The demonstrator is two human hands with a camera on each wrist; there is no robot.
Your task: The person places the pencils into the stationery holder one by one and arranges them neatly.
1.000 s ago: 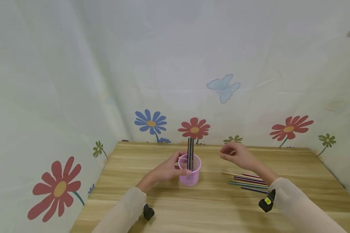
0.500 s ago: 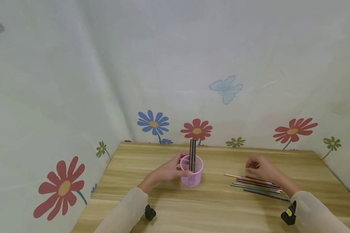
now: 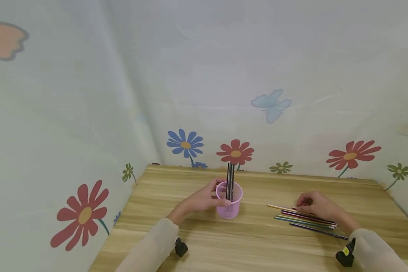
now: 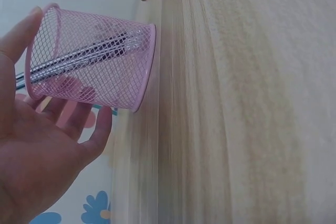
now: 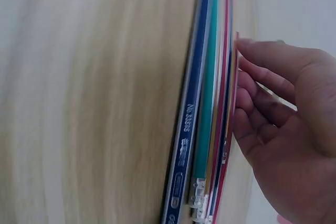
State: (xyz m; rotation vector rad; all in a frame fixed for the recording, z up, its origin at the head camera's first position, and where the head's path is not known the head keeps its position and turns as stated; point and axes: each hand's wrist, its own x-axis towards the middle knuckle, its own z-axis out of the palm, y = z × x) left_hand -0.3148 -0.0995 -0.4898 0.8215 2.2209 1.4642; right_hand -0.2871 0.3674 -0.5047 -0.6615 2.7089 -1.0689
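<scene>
My left hand (image 3: 204,200) grips a pink mesh pencil cup (image 3: 230,212), thumb at the near side of its rim and fingers behind. Several dark pencils (image 3: 230,175) stand in the cup; their lower ends show through the mesh in the left wrist view. Over the loose pencils (image 3: 300,219) on the right, my right hand (image 3: 316,206) pinches a red pencil (image 5: 220,198) at the far side of the row. A navy pencil (image 5: 186,114) and a teal pencil (image 5: 208,103) lie nearer, with other coloured pencils between them and my fingers.
The wooden table (image 3: 224,245) bears the cup at its middle and the pencils to the right. A white curtain (image 3: 204,75) printed with flowers and butterflies hangs along the back and sides. Black wrist cameras sit at both sleeves.
My right hand has gone right and down from beside the cup to the loose pencils, its fingertips now at the red one. My left hand stays on the cup; the head view has turned slightly left.
</scene>
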